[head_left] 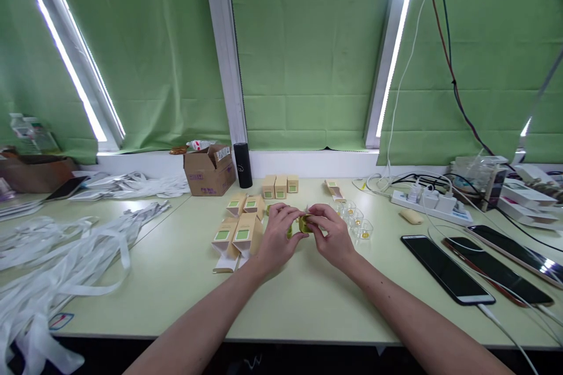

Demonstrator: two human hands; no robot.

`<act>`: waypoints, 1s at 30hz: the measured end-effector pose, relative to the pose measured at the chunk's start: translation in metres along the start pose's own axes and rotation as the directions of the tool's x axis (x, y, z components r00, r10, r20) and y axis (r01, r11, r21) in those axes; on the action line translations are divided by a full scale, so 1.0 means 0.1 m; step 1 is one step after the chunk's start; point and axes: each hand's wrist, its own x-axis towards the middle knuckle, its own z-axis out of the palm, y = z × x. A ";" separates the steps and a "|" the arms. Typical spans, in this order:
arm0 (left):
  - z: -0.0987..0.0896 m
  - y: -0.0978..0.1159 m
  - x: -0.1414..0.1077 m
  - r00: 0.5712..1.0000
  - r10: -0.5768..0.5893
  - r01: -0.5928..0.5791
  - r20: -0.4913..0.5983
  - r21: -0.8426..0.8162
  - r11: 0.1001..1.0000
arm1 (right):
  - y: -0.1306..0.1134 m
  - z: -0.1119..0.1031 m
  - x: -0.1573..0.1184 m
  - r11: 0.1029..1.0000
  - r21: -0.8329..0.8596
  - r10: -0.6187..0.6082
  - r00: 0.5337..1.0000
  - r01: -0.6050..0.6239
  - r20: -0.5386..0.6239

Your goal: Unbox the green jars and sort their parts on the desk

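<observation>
My left hand point(281, 229) and my right hand point(329, 231) meet above the middle of the table. Their fingertips are closed around a small olive-green piece point(304, 224), whose exact kind is too small to make out. Just left of my left hand stand several beige boxes with green labels, the nearest box point(247, 234) having its white flaps open toward me. Beside my right hand sit several small clear plastic cups point(363, 228) with yellowish spots inside. Other green bits show partly behind the fingers of my left hand.
White straps point(88, 257) spread over the left side. A cardboard carton point(210, 171) and a black cylinder point(243, 165) stand at the back, near more small boxes point(280, 186). Several phones, including a black phone point(447, 269), lie at right among cables and a power strip point(433, 208).
</observation>
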 end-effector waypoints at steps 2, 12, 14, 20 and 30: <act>0.00 0.01 0.00 1.000 0.013 -0.013 0.000 0.013 1.000 | 0.01 0.01 -0.01 1.000 -0.005 -0.002 1.000 0.002 0.002; -0.01 0.03 0.01 0.998 0.057 -0.056 -0.024 0.043 0.998 | -0.05 -0.05 0.05 0.964 -0.256 -0.076 0.997 0.075 0.007; -0.01 0.02 0.01 0.998 0.064 -0.062 -0.028 0.048 0.997 | -0.07 -0.06 0.05 0.956 -0.286 -0.073 0.997 0.071 0.002; -0.01 0.01 0.01 0.996 0.074 -0.072 -0.039 0.055 0.996 | -0.11 -0.05 0.06 0.943 -0.328 -0.069 0.998 0.064 -0.005; -0.01 0.02 0.02 0.991 0.095 -0.090 -0.092 0.061 0.994 | -0.14 -0.06 0.09 0.919 -0.364 -0.163 0.987 0.151 -0.001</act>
